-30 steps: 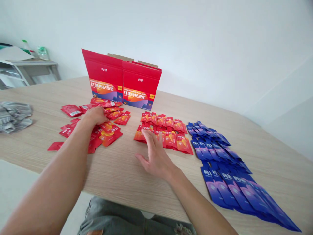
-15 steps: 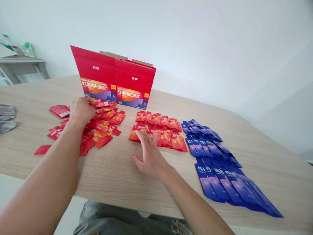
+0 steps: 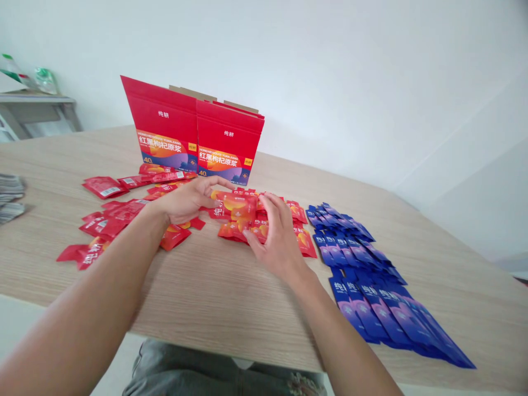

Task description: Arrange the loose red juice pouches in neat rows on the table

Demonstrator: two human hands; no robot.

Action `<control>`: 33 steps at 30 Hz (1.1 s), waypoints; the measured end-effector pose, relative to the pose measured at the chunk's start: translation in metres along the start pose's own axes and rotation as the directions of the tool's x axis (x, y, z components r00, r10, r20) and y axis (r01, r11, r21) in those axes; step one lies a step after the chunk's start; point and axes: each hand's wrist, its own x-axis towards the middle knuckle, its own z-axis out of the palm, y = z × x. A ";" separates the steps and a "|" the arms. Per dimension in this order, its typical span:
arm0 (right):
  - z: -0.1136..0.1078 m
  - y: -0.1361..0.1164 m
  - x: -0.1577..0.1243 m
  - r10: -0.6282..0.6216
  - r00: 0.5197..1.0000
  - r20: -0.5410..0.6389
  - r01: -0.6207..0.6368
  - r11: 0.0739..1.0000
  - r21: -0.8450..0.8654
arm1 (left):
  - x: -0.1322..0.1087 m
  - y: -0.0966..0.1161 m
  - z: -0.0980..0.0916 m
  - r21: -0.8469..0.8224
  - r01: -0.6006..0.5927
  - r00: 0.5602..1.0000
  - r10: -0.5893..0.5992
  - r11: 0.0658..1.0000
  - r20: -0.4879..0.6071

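Note:
My left hand [image 3: 185, 201] grips a red sachet [image 3: 233, 202] by its left end and holds it just above the tidy rows of red sachets [image 3: 303, 242] in the middle of the table. My right hand [image 3: 276, 239] meets the held sachet at its right end, fingers curled and touching it. A loose heap of red sachets [image 3: 115, 217] lies to the left of my left forearm. Two red boxes [image 3: 198, 137] stand upright behind the heap.
Several blue sachets [image 3: 371, 286] lie in overlapping rows on the right of the wooden table [image 3: 214, 297]. Grey striped cloth [image 3: 10, 195] sits at the far left edge. A shelf unit [image 3: 37, 110] stands by the white wall at the back left.
My left hand has left the loose heap and carried one red sachet right to the tidy rows. My right hand has risen from the table and closed on that sachet.

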 end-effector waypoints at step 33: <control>-0.102 -0.020 -0.099 0.034 0.846 0.531 0.072 0.981 -0.178 | 0.006 -0.060 0.135 -0.137 0.258 0.900 -0.187 0.956 0.395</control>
